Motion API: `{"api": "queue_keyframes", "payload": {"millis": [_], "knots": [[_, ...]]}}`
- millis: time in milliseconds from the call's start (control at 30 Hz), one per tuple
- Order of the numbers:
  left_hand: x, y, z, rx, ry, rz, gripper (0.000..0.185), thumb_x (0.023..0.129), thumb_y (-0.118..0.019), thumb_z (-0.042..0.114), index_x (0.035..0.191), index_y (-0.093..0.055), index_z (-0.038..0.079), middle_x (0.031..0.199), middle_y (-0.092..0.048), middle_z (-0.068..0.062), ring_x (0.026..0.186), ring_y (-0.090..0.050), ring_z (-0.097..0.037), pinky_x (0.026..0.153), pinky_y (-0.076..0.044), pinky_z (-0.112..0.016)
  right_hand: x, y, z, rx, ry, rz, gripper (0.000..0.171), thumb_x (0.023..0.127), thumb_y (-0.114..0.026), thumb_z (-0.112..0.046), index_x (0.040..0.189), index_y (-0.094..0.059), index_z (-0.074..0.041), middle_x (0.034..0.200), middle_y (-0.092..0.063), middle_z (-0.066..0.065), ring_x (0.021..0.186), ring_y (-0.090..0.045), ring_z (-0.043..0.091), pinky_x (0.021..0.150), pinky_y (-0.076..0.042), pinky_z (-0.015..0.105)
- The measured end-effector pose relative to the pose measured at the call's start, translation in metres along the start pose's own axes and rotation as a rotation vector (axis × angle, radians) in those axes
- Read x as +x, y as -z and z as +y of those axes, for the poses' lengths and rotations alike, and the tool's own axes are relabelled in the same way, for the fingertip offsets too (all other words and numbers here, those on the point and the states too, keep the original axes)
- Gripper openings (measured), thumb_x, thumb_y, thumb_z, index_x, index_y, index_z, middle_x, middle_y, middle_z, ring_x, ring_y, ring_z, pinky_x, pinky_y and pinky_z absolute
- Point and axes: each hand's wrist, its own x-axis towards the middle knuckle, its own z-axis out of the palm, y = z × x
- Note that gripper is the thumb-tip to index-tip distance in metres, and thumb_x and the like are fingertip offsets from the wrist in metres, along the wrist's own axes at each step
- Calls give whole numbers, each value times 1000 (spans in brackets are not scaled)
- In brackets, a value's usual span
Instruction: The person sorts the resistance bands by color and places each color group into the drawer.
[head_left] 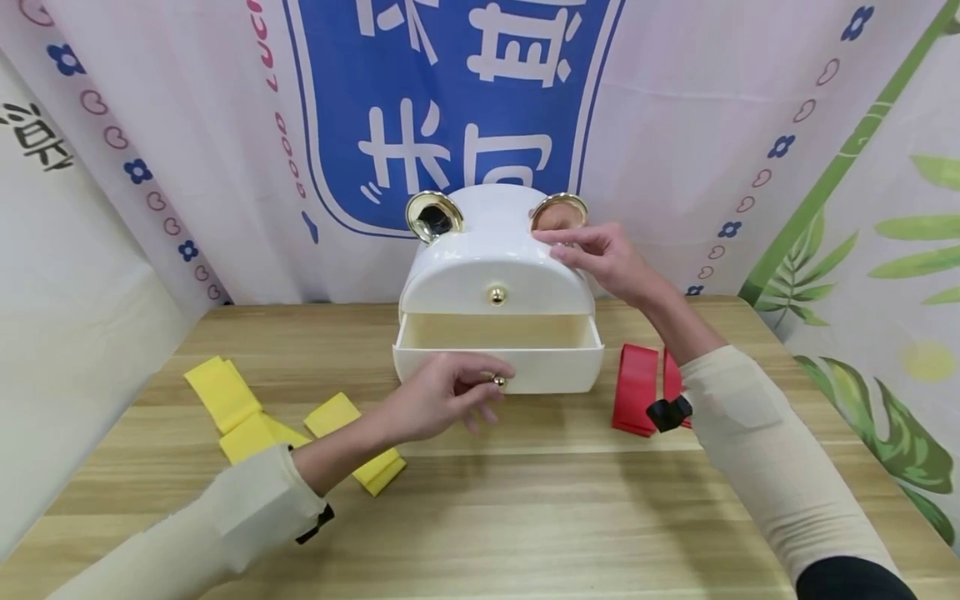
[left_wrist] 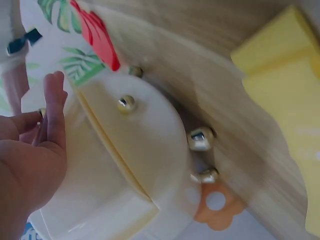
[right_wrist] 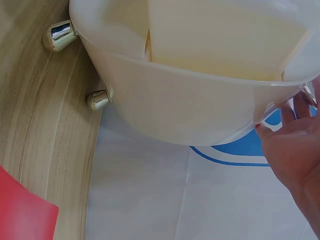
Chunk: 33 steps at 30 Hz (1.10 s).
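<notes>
our cream sleeves frame the near edge of the wooden table (head_left: 525, 517), and past them our left hand (head_left: 442, 400) pinches the small gold knob (head_left: 498, 382) on the front of the lower drawer (head_left: 498, 354), which stands pulled out of the white bear-shaped storage box (head_left: 495, 267) at the middle of the table. our right hand (head_left: 603, 258) rests on the box's rounded top just beside the right gold ear (head_left: 558, 212), fingers loosely straight, gripping nothing. folded yellow cloths (head_left: 240, 408) lie to the left of the box, folded red cloths (head_left: 637, 387) to its right, both apart from it. we judge the grip on the knob is slight, so our fingers could slip off it; a hard tug might draw the drawer right out, or slide the light box on its gold feet (right_wrist: 60, 36) if our steadying hand lifts.
</notes>
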Motion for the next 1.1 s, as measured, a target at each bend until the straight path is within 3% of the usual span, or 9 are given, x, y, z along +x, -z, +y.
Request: {"api": "queue_keyframes", "payload": {"millis": [167,433,867,1100], "knots": [[-10,-9,8,-13,20,17,24,93,-57,0,117,-63,1,84,-68,-10,71,-69,-31,53,-56,-34,0,0,0,-3,-3,2,29,93,-59,-9,121,-65,-5,110,-69,2,95,-56,24,62,-55,27],[-17,-14,11,-9,30,9,24,93,-56,0,116,-63,1,85,-67,-10,72,-69,-27,55,-57,-32,-1,0,0,-25,-11,4,29,93,-60,-11,121,-65,-7,111,-68,4,94,-56,24,62,-55,28],[-23,-16,17,-13,20,-10,26,93,-56,-2,117,-62,0,86,-66,-10,72,-69,-22,55,-57,-33,1,0,0,-21,3,6,28,93,-59,-9,120,-65,-5,110,-69,2,98,-55,23,62,-55,27],[-23,-16,15,-11,7,-20,26,92,-58,-2,117,-62,0,87,-68,-11,72,-70,-27,55,-57,-31,1,0,-1,-28,-7,6,28,93,-60,-10,120,-65,-6,109,-69,3,96,-54,23,61,-54,27]]}}
